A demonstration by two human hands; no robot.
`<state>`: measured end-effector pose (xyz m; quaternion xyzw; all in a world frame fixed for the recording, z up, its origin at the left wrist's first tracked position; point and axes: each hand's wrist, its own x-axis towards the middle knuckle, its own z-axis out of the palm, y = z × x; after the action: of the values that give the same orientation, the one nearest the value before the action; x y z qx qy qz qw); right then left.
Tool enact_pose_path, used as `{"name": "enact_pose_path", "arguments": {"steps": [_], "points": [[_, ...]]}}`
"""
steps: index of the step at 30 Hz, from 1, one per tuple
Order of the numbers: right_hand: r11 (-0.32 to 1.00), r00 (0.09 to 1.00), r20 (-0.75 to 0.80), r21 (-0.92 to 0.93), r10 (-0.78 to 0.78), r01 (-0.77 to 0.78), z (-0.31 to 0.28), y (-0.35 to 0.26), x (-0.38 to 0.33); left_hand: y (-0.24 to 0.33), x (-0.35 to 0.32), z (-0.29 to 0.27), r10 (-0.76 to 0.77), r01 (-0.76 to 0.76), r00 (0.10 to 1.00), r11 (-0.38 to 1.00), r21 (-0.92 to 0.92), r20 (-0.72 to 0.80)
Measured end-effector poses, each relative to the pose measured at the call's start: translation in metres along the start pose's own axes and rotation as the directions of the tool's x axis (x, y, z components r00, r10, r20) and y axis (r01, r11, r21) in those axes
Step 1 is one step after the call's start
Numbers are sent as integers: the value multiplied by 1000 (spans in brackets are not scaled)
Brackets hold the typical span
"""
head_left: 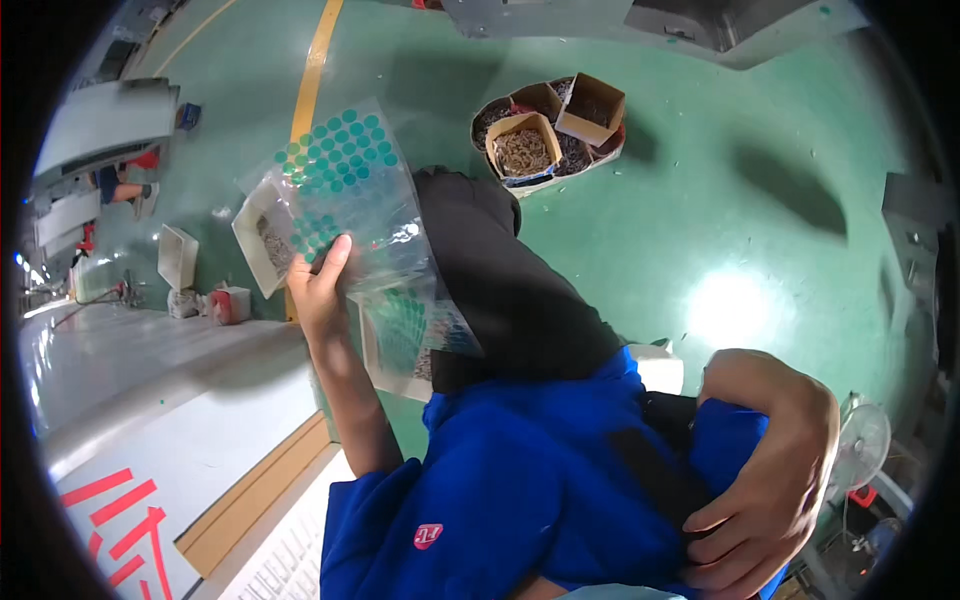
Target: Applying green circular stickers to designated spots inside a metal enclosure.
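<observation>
My left hand (322,285) is closed on a clear plastic sheet (345,150) bearing rows of round green stickers, its thumb over the near edge. The sheet is held up above the floor, left of my dark-trousered leg. More clear film with green dots hangs below it, over a white bin (380,365). My right hand (755,520) is bent back against my blue shirt (540,460) at the lower right. Its fingers are curled together beside a dark strip on the shirt; whatever they grip, if anything, is hidden.
On the green floor ahead, a container with open cardboard boxes (525,145) holds small parts. White bins (262,235) stand at the left. A white table (230,440) with red tape strips lies lower left. A fan (862,440) stands right; a person's leg (130,192) shows far left.
</observation>
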<state>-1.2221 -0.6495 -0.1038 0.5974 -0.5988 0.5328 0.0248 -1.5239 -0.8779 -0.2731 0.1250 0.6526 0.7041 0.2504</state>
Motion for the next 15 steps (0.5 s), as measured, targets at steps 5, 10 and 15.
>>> {"name": "enact_pose_path", "arguments": {"steps": [5,10,15], "points": [[990,969,222,-121,105,-79,16,-22,10,12,3,12,78,-78,997,996,50,0],[988,999,15,-150,45,-43,26,-40,7,22,-1,29,110,-109,993,993,-36,31],[999,992,-127,-51,7,-14,52,-42,2,31,1,55,129,-134,987,990,46,93]]}}
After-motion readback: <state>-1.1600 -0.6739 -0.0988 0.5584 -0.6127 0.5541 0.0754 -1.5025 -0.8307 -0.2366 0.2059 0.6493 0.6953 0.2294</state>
